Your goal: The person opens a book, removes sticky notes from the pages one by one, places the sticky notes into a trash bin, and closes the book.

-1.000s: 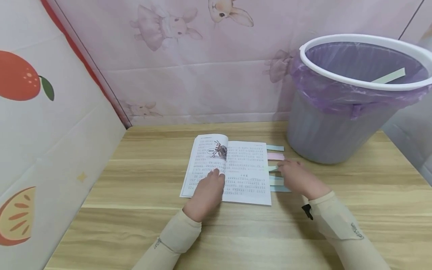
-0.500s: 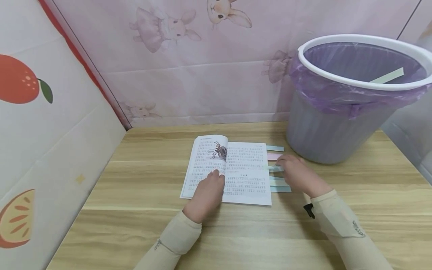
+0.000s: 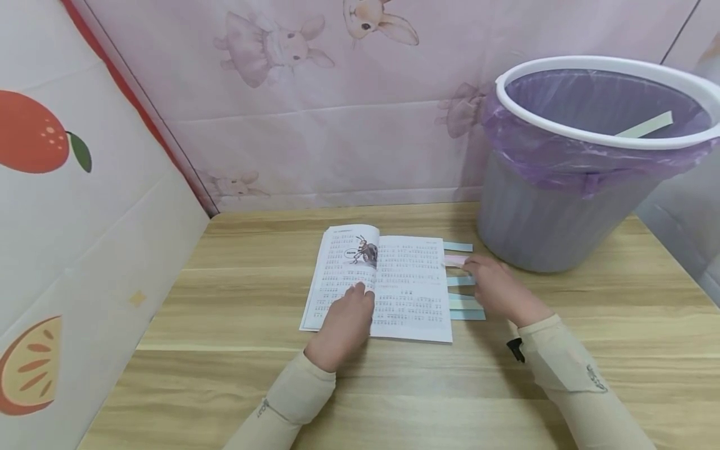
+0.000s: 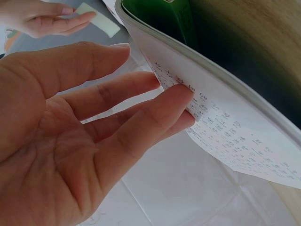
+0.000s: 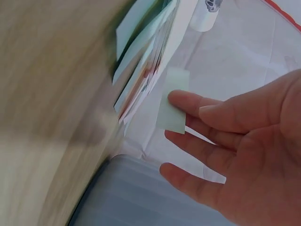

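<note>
An open book (image 3: 407, 284) lies on the table, its left page showing an ant-like insect drawing. My left hand (image 3: 344, 322) rests near the fold; in the left wrist view its fairly straight fingertips touch a printed page (image 4: 225, 120). At the book's right edge my right hand (image 3: 500, 287) pinches a pale green paper strip (image 5: 171, 122) between finger and thumb. The same strip (image 4: 106, 23) hangs from the right fingers in the left wrist view. Several blue, pink and green strips (image 3: 468, 314) stick out from the right edge of the book.
A grey waste bin (image 3: 540, 212) with a white rim and purple liner stands at the back right of the wooden table (image 3: 388, 394). Another pale strip (image 3: 647, 127) leans inside it. A patterned wall covering (image 3: 337, 144) rises behind.
My right hand has shifted slightly with the pale green strip, which has left its place over a blue strip at the book's edge. My left hand has stayed put.
</note>
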`<state>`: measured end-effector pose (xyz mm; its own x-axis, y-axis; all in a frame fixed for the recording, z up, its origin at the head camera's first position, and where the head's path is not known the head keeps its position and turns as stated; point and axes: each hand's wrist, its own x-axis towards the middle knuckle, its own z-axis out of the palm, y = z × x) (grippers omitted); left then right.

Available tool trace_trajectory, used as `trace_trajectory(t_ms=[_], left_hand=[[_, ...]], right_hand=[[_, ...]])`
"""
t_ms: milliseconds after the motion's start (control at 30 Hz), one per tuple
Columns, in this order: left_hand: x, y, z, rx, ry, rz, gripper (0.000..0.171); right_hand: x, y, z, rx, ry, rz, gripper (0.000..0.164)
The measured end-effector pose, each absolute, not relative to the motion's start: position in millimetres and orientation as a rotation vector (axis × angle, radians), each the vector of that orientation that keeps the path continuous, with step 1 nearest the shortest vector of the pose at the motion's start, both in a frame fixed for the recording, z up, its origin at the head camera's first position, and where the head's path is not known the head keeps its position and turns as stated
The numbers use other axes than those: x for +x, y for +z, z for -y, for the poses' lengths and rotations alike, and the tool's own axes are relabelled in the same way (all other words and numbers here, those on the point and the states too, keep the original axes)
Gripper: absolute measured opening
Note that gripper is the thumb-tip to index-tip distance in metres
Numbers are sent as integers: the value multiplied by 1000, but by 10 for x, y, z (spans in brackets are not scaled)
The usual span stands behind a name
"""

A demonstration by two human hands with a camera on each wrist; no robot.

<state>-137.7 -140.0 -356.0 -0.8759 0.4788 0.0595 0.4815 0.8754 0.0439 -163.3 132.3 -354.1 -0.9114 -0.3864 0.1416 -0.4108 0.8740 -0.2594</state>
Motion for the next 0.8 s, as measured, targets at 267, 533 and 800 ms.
trace_trajectory(t_ms=[267, 533, 800], left_hand=[[-1383, -3573, 1399, -765, -88, 2994, 4], [-1379, -3575, 1399, -772, -88, 2978, 3], [-1378, -3579, 1394, -781, -72, 2957, 4]], right_hand=[[-1623, -3478, -1319, 572, 466, 3012, 46], [-1408, -2956, -1380, 705, 638, 2638, 48], [-1180, -2290, -1602, 635, 541, 2067, 45]])
